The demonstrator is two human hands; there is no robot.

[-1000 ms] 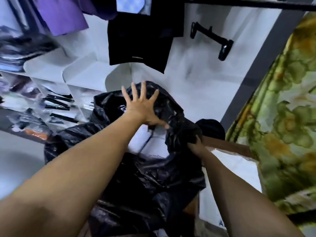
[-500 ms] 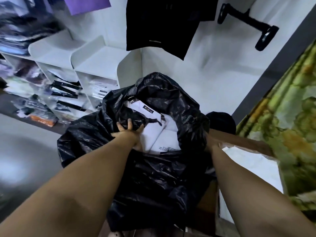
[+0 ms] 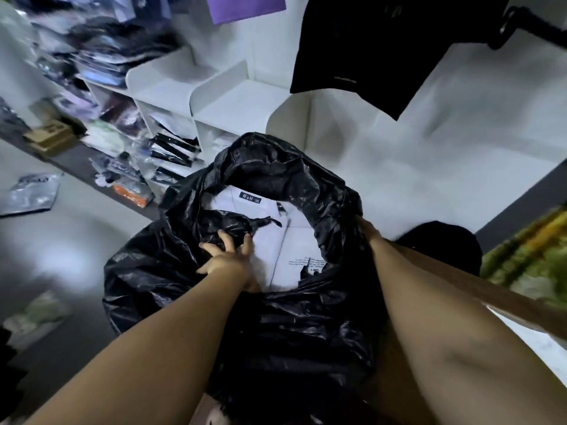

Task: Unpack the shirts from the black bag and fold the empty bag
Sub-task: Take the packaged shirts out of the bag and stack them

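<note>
Black bag; white shirts; purple garment; green-yellow floral cloth.

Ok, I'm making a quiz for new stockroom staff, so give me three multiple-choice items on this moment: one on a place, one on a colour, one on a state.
1. Where does the white shirt with the dark label lie?
A. on top of the shelf unit
B. inside the black bag
C. on the floor

2. What colour is the garment hanging at the upper right?
A. black
B. red
C. yellow

3. What is the left hand doing?
A. lying flat on the floor
B. holding a hanger
C. gripping a fold of the bag's rim

Key: B, it shows through the bag's open mouth; A, the cloth is plainly black against the pale wall; C, its fingers curl round black plastic.
</note>
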